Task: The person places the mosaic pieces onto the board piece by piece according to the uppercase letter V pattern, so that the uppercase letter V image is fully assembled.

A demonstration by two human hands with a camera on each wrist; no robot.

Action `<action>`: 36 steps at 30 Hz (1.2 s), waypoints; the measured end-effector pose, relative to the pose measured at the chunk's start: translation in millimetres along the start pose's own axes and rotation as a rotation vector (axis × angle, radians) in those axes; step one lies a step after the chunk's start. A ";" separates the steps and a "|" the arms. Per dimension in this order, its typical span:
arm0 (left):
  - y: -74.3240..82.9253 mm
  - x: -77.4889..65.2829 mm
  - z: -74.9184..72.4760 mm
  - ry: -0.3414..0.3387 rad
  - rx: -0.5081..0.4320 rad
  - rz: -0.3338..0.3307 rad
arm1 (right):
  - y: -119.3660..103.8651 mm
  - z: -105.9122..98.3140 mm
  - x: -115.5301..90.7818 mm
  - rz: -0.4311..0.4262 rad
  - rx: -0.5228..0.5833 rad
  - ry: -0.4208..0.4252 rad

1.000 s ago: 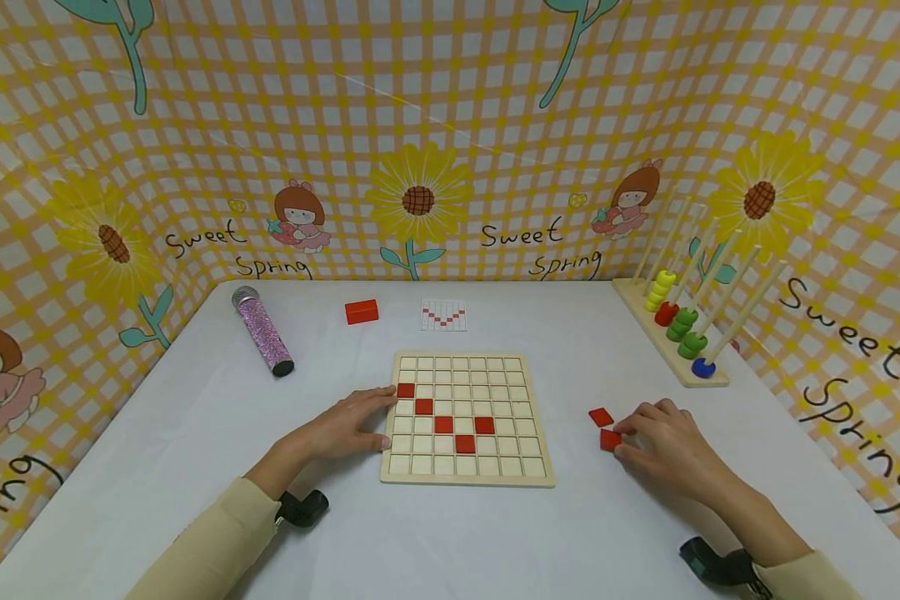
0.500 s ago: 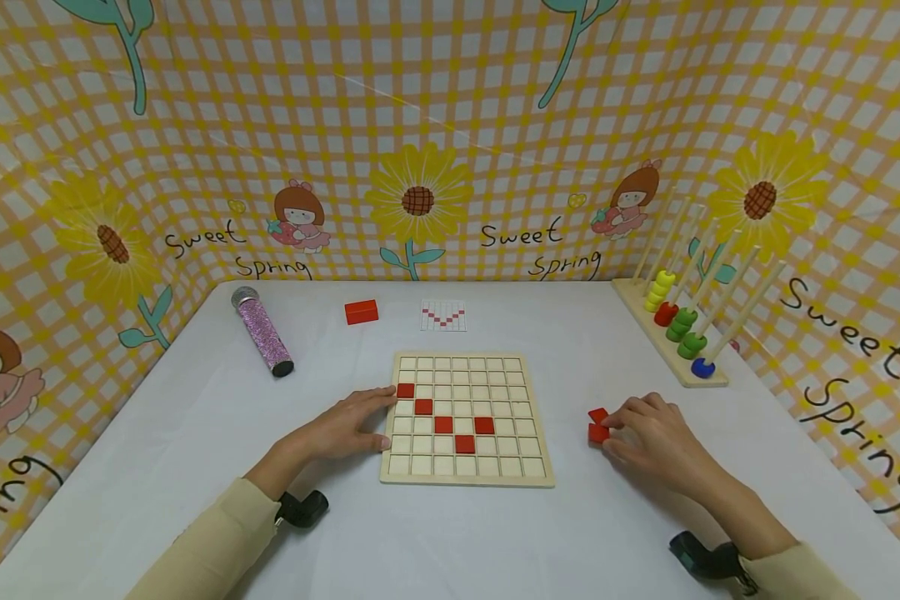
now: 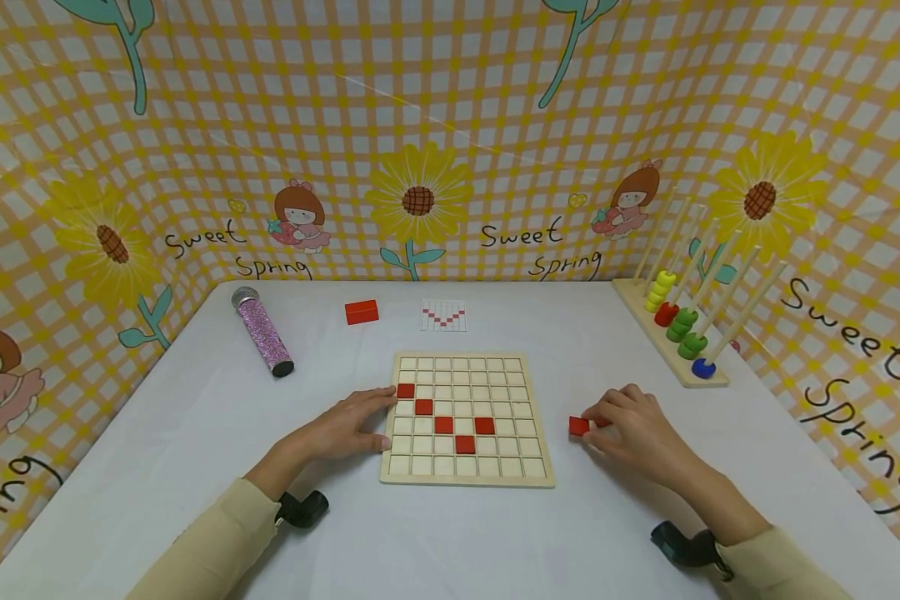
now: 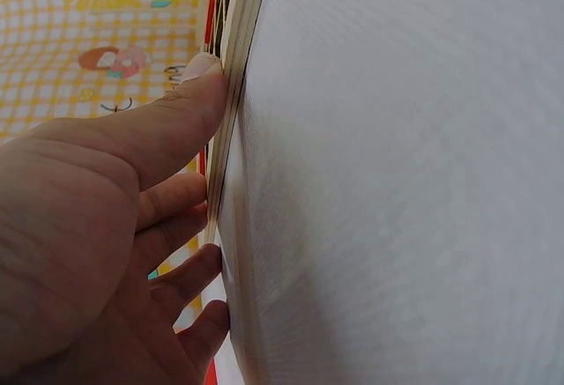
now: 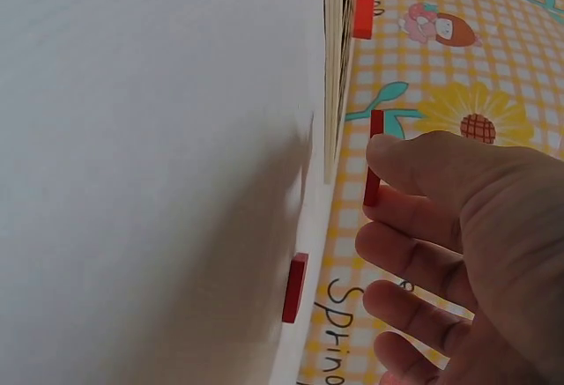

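The right hand (image 3: 637, 433) pinches a red square tile (image 3: 578, 427) between thumb and index finger, to the right of the board. In the right wrist view that held tile (image 5: 375, 125) is raised off the table. Another red tile (image 5: 295, 288) lies on the table below the hand; in the head view the fingers mostly cover it. A wooden grid board (image 3: 423, 464) carries several red tiles (image 3: 444, 425) in its squares. The left hand (image 3: 341, 429) touches the board's left edge, its thumb and fingers spread and fairly straight along the rim (image 4: 231, 94).
Behind the board are a red block (image 3: 362, 312) and a small pattern card (image 3: 443, 316). A glittery pink microphone (image 3: 264, 332) lies at the left. On the right stands a peg rack (image 3: 663, 342) with coloured beads. Patterned cloth (image 3: 420, 108) surrounds the white table.
The right hand has moved left towards the board, taking a red tile up off the table. The other loose tile is now mostly behind its fingers. The left hand has stayed still.
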State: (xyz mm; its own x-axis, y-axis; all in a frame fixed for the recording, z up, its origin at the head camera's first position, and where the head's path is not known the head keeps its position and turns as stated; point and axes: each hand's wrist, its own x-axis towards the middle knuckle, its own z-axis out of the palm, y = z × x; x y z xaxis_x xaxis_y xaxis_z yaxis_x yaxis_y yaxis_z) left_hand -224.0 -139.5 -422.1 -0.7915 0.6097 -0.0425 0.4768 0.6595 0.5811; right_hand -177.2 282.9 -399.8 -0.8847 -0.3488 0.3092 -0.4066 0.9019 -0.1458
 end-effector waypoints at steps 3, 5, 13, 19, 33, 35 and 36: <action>-0.1 -0.2 0.0 0.001 -0.004 -0.003 | -2.8 2.3 3.8 -0.013 0.001 0.007; -0.1 -0.3 0.2 0.001 -0.007 -0.003 | -4.8 3.9 6.7 -0.013 0.007 0.006; 1.4 -0.3 0.0 -0.001 -0.016 -0.012 | -13.6 9.4 18.6 -0.020 0.008 -0.009; 1.4 -0.5 -1.0 -0.001 -0.011 -0.022 | -21.3 12.8 27.1 -0.036 -0.009 -0.010; -0.1 -1.4 -1.2 0.004 -0.011 -0.012 | -31.4 21.4 41.7 -0.084 -0.004 0.011; -0.1 -1.0 -1.2 0.003 -0.012 -0.014 | -33.0 22.3 43.2 -0.090 -0.005 0.011; 0.2 -1.1 -1.3 0.003 -0.012 -0.014 | -34.2 22.5 44.1 -0.091 -0.008 0.007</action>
State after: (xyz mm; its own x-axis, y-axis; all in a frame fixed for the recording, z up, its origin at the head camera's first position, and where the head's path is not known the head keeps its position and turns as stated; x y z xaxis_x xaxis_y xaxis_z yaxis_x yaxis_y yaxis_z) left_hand -223.6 -140.7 -420.9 -0.7995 0.5987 -0.0483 0.4607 0.6628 0.5903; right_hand -207.4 230.9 -402.4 -0.8425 -0.4274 0.3278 -0.4832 0.8686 -0.1097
